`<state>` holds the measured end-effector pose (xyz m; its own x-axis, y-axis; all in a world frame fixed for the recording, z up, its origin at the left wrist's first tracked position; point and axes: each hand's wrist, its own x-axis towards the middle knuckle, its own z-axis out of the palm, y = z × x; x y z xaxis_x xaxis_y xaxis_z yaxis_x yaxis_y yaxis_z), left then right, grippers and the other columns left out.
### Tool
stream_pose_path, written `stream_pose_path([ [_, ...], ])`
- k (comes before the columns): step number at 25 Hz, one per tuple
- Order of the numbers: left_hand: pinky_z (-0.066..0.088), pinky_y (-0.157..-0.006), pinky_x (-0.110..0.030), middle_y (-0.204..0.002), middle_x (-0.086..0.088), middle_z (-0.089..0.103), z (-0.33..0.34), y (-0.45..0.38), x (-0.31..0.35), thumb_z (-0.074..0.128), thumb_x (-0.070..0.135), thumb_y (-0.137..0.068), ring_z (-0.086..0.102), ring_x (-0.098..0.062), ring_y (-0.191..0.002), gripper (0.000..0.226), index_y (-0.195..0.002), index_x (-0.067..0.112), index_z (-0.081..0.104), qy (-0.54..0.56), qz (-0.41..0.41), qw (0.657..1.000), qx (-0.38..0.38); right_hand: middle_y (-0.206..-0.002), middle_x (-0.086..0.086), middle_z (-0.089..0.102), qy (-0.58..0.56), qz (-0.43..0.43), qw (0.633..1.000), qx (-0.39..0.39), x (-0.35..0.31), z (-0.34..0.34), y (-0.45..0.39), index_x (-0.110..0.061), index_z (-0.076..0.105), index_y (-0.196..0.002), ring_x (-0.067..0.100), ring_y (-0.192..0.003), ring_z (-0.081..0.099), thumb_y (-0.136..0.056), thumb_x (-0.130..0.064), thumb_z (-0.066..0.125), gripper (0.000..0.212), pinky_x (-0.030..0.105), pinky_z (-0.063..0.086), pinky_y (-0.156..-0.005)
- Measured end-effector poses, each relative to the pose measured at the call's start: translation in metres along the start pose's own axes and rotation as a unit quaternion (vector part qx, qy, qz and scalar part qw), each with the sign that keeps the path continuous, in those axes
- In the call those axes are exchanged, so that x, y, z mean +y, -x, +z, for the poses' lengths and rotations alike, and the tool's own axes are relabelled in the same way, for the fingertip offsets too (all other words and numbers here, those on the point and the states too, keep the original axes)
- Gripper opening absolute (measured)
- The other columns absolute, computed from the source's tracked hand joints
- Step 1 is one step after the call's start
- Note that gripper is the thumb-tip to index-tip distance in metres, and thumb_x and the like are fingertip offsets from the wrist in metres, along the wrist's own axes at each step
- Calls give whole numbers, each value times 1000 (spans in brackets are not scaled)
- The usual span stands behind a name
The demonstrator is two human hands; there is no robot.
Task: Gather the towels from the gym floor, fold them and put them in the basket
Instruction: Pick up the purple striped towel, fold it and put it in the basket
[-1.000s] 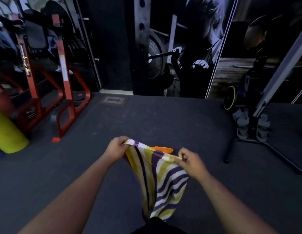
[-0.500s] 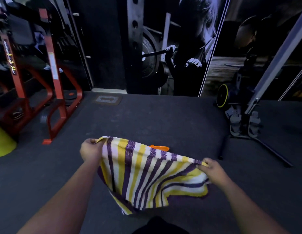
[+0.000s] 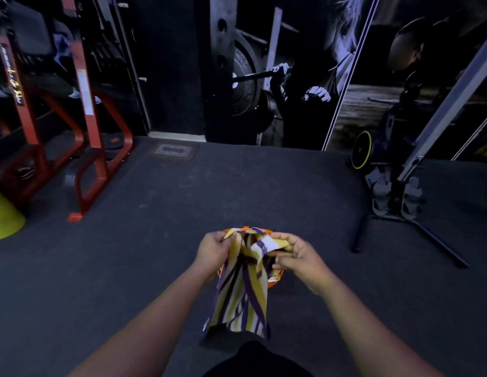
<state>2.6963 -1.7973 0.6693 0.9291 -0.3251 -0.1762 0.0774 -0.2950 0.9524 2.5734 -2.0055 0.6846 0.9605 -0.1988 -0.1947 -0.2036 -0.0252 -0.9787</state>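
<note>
Our hands meet close together over the basket, both gripping the one striped towel: the left hand pinches its top edge with curled fingers, and the right hand holds the other top corner, thumb over the cloth. The towel hangs down between them in a narrow, gathered drop, clear of the floor as far as we can tell.

Half a second ago we had the towel stretched wide, hands well apart; now the two top corners have come together — so we judge the fold in half is being made, and the towel is not yet ready for the basket. The halves look uneven and bunched, so some squaring up likely comes next.

The basket — orange, mostly hidden behind the towel and our hands — sits on the floor directly beneath, its rim peeking above and at the right. What it holds we cannot tell.

Counting: one towel in view, one basket, two hands. No other towels show on the floor. Further out stand a red rack at left, a yellow-green cone at the left edge, and a grey machine at right.
</note>
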Motion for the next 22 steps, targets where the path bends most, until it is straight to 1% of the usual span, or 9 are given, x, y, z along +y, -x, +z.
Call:
stream_pose_path([
  [2,44,-61,-31,-64,0,67,2,2,-2,66,25,-99,55,-11,-58,31,-73,9,73,22,29,999,-25,-101,5,76,187,-78,979,29,2,8,-5,-41,66,-115,26,-89,74,-82,3,64,55,49,60,-80],
  [5,49,-61,-33,-67,1,72,7,8,0,73,21,-94,60,-10,-60,23,-71,22,77,18,81,995,-49,-88,-10,73,431,-149,879,142,-3,20,-9,-43,55,-107,16,-79,70,-77,-19,73,43,36,55,-69],
  [7,57,-73,-40,-80,-1,78,10,13,2,76,16,-91,70,-14,-73,17,-79,27,80,27,99,992,-71,-76,-8,68,472,-225,829,198,-9,27,-10,-31,52,-93,21,-69,67,-74,-29,76,31,34,48,-56],
  [9,57,-79,-36,-91,2,79,13,17,4,71,8,-92,71,-12,-83,26,-90,32,80,32,105,990,-88,-67,-6,61,502,-278,789,220,-12,29,-15,-25,52,-78,21,-60,63,-76,-48,69,29,33,44,-48],
  [12,52,-71,-24,-88,9,76,22,23,7,57,2,-97,66,-7,-79,37,-104,32,77,66,85,987,-115,-62,-5,56,553,-310,740,225,-12,29,-24,-25,49,-75,21,-53,60,-80,-57,53,33,27,38,-46],
  [15,48,-77,-13,-94,14,76,27,35,13,63,15,-101,66,3,-88,17,-112,22,73,89,79,983,-140,-62,-4,57,569,-325,717,239,-15,30,-27,-22,54,-76,22,-52,61,-80,-52,58,30,28,41,-48],
  [17,53,-85,-20,-101,12,76,27,33,10,80,20,-88,67,-2,-96,26,-113,25,74,78,101,979,-157,-61,-4,58,566,-323,717,247,-18,28,-30,-21,54,-75,23,-53,61,-74,-43,78,32,30,46,-52],
  [19,55,-83,-29,-88,13,72,26,26,6,88,22,-75,64,-6,-85,28,-100,28,77,29,111,985,-128,-60,-4,58,578,-311,711,251,-20,25,-32,-22,53,-72,23,-53,61,-68,-39,88,39,32,49,-58],
  [22,57,-78,-52,-77,-1,73,22,15,2,77,42,-75,64,-13,-74,22,-85,22,76,-29,106,991,-81,-60,-5,59,594,-289,709,249,-20,22,-34,-25,51,-70,20,-55,62,-72,-46,82,37,35,48,-66],
])
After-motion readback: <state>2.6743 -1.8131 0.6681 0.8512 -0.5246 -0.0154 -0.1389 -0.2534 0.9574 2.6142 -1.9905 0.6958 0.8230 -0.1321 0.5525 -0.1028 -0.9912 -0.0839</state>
